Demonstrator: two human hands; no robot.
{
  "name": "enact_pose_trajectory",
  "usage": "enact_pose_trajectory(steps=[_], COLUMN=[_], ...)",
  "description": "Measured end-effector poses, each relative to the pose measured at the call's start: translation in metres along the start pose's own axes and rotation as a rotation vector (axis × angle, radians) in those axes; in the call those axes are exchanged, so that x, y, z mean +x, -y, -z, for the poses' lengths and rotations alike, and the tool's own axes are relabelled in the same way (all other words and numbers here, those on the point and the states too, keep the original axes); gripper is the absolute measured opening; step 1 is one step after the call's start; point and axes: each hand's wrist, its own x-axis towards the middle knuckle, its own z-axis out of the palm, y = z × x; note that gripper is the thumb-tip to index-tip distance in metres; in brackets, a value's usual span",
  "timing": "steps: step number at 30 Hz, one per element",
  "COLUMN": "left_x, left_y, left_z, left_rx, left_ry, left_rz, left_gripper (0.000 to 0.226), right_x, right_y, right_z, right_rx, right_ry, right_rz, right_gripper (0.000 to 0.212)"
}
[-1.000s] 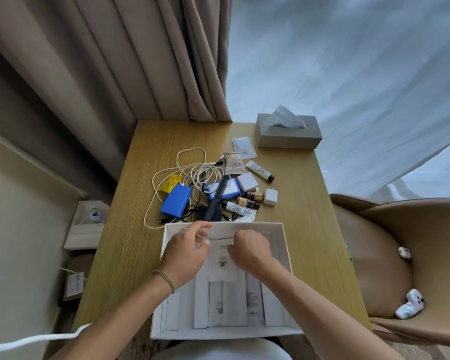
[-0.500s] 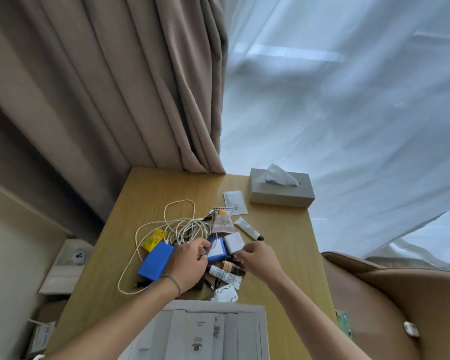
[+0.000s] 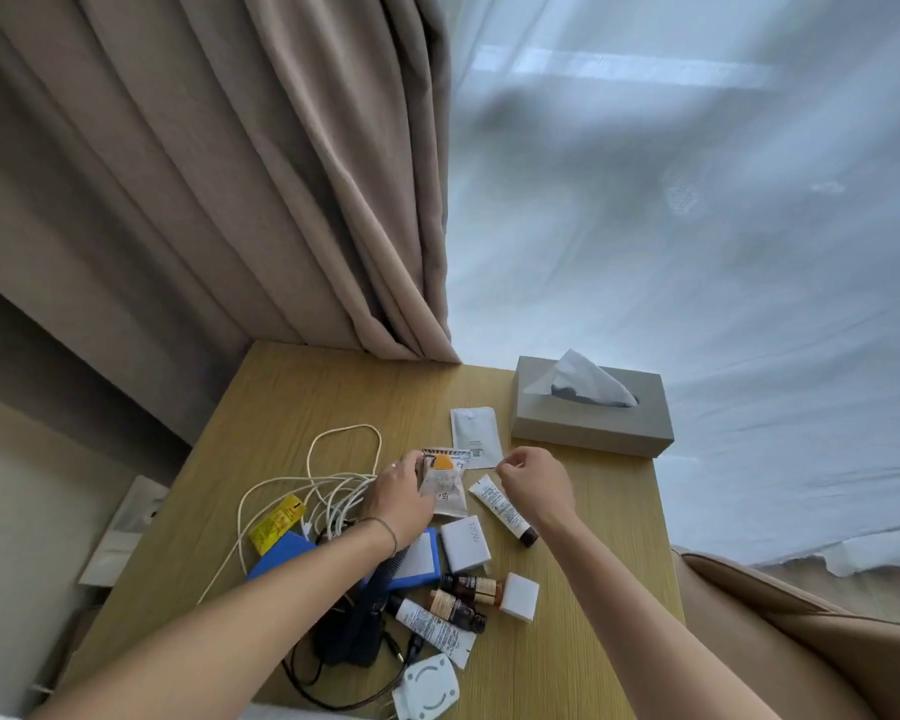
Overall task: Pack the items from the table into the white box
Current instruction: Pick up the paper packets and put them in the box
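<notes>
Loose items lie on the wooden table [image 3: 302,407]. My left hand [image 3: 401,493] grips the left edge of a clear snack packet [image 3: 445,485] with an orange label. My right hand [image 3: 533,483] has curled fingers that pinch the near right corner of a flat white sachet [image 3: 476,441]. Below the hands lie a white tube [image 3: 497,506], a white charger block [image 3: 466,543], two brown bottles [image 3: 468,589], a white cube [image 3: 519,596], a blue power bank [image 3: 281,556] and a coiled white cable [image 3: 328,480]. The white box is out of view.
A grey tissue box [image 3: 593,423] stands at the table's far right. Curtains hang behind the table. A yellow packet [image 3: 276,524], a black cabled device [image 3: 352,639] and a white round adapter [image 3: 427,688] lie near the front. A tan chair [image 3: 801,646] is at the right.
The view lifted away from the white box. Both hands left the box and reached forward over the items, the left to the snack packet and the right to the white sachet.
</notes>
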Motion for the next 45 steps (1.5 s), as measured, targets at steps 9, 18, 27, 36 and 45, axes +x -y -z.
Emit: enact_pose_trajectory(steps=[9, 18, 27, 36, 45], left_x=[0.071, 0.080, 0.051, 0.021, -0.010], left_y=[-0.016, -0.009, 0.009, 0.030, 0.039], left_z=[-0.036, -0.044, -0.012, 0.012, 0.031], left_rx=[0.149, -0.007, -0.577, -0.761, -0.866], left_ry=[0.059, -0.058, -0.219, -0.239, -0.192], left_rz=[0.222, 0.097, 0.240, 0.298, 0.322], left_gripper=[0.089, 0.077, 0.055, 0.060, 0.043], right_x=[0.046, 0.065, 0.082, 0.104, 0.085], right_y=[-0.025, -0.027, 0.014, 0.039, 0.046], right_z=[-0.018, -0.036, -0.072, -0.094, -0.081], right_rx=[-0.030, -0.090, -0.544, -0.824, -0.376], right_ry=[-0.017, -0.036, -0.080, 0.023, -0.033], right_rz=[-0.027, -0.028, 0.309, 0.181, 0.235], right_gripper=[0.025, 0.024, 0.038, 0.073, 0.012])
